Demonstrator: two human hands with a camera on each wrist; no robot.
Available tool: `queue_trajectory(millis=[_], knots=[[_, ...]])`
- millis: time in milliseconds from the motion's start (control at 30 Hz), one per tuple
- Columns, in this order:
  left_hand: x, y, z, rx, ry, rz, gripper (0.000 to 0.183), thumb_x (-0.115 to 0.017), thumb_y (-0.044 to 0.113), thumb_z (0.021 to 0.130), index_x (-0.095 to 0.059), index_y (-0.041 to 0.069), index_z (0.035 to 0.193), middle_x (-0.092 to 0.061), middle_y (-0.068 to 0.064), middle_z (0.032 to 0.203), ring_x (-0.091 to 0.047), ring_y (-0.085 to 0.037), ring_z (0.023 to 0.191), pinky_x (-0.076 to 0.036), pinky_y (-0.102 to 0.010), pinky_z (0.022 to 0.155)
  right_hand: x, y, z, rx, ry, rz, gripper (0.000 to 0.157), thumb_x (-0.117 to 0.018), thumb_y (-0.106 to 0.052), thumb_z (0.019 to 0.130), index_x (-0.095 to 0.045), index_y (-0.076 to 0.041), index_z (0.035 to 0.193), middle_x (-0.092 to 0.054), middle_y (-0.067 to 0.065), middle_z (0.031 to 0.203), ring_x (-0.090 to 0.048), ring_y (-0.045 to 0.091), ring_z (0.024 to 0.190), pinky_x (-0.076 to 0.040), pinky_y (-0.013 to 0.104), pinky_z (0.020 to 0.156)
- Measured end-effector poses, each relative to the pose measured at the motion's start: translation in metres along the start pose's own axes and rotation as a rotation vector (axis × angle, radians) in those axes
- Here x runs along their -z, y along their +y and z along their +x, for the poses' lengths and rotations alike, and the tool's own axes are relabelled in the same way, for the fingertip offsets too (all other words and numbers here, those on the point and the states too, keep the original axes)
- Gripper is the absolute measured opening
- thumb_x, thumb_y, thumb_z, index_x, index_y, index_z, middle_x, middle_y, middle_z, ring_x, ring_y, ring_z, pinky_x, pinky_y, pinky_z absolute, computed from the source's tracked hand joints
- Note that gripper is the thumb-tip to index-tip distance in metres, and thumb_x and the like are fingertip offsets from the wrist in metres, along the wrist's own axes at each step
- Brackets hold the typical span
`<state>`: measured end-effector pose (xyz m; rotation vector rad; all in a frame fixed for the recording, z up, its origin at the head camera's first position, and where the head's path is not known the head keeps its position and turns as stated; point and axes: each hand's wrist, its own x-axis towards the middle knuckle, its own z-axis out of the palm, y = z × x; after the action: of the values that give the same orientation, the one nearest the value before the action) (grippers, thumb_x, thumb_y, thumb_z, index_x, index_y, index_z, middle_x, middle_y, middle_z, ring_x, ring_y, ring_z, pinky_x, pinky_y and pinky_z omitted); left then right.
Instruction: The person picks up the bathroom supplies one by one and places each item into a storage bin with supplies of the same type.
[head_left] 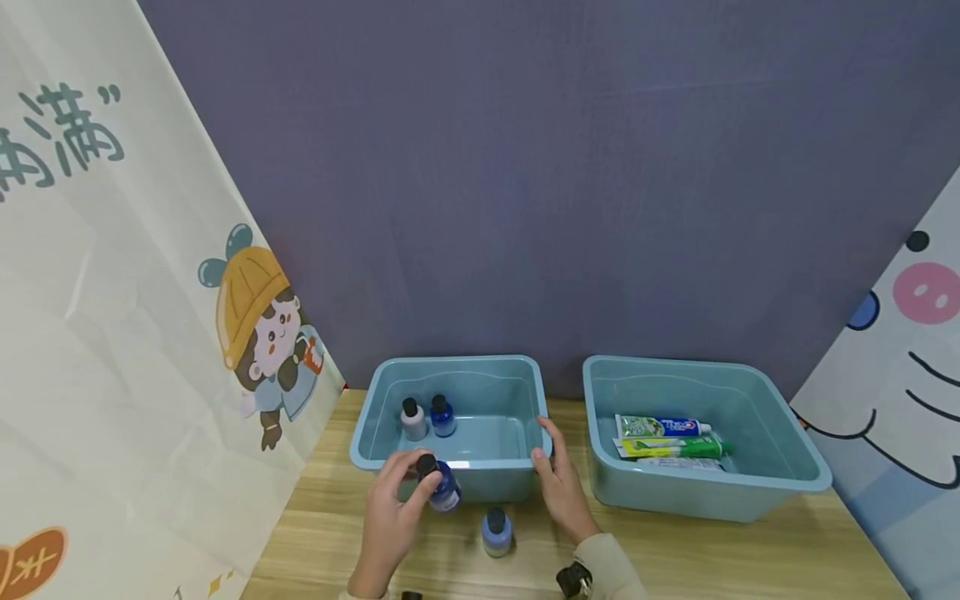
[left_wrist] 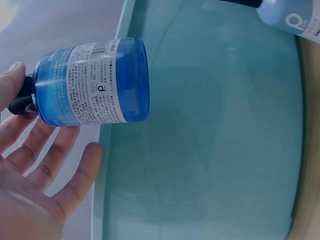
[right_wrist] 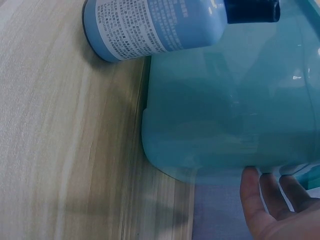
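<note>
My left hand [head_left: 393, 508] pinches the black cap of a blue bottle [head_left: 444, 487], which hangs tilted at the front rim of the left bin [head_left: 495, 475]. In the left wrist view the bottle's printed label faces the camera, and the other fingers spread below it. My right hand [head_left: 564, 492] touches that bin's front right corner, fingers extended against its side; the right wrist view hides the thumb. Inside the bin, a pale bottle [head_left: 414, 423] and a dark blue bottle [head_left: 442, 418] stand at the left. A lighter blue bottle [head_left: 497, 535] stands on the table before the bin.
To the right is a second blue-green bin [head_left: 750, 492], holding several toothpaste tubes [head_left: 667, 448]. Another black cap [head_left: 411, 596] shows at the bottom edge. A dark grey-blue wall [head_left: 525, 208] stands behind the wooden table [head_left: 315, 492].
</note>
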<state>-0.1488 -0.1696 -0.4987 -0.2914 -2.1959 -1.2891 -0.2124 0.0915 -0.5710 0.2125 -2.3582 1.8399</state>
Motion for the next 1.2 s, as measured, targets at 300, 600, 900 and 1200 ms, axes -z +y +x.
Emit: queue_trajectory(millis=[300, 600, 900, 1200], knots=[[0.004, 0.004, 0.012, -0.071, -0.036, -0.011, 0.028, -0.074, 0.005, 0.091, -0.071, 0.017, 0.117, -0.069, 0.002, 0.108, -0.064, -0.006, 0.095, -0.057, -0.025, 0.081, 0.002, -0.004, -0.001, -0.006, -0.026, 0.032, 0.051, -0.047, -0.029, 0.110, -0.031, -0.027, 0.159, -0.027, 0.012, 0.168, -0.029, 0.037, 0.151, -0.030, 0.068, 0.115], [0.008, 0.009, 0.023, -0.077, -0.044, -0.058, 0.029, -0.072, 0.002, 0.092, -0.071, 0.016, 0.117, -0.069, 0.000, 0.108, -0.063, -0.004, 0.096, -0.057, -0.024, 0.083, 0.002, -0.003, 0.000, 0.014, -0.029, 0.031, 0.052, -0.048, -0.032, 0.110, -0.030, -0.028, 0.159, -0.027, 0.013, 0.168, -0.030, 0.037, 0.151, -0.032, 0.068, 0.115], [0.012, 0.011, 0.032, -0.130, -0.034, -0.077, 0.030, -0.072, -0.001, 0.091, -0.070, 0.015, 0.117, -0.070, -0.005, 0.109, -0.064, -0.006, 0.094, -0.056, -0.023, 0.084, 0.002, -0.002, -0.002, 0.003, -0.033, 0.035, 0.050, -0.046, -0.036, 0.110, -0.031, -0.032, 0.158, -0.027, 0.011, 0.168, -0.030, 0.036, 0.151, -0.029, 0.068, 0.116], [0.015, 0.012, 0.049, -0.151, -0.056, -0.077, 0.030, -0.072, 0.001, 0.092, -0.070, 0.015, 0.119, -0.070, -0.004, 0.110, -0.065, -0.009, 0.094, -0.055, -0.022, 0.086, 0.001, -0.001, 0.000, -0.015, -0.026, 0.039, 0.051, -0.047, -0.037, 0.110, -0.030, -0.035, 0.158, -0.028, 0.012, 0.168, -0.034, 0.036, 0.149, -0.031, 0.064, 0.116]])
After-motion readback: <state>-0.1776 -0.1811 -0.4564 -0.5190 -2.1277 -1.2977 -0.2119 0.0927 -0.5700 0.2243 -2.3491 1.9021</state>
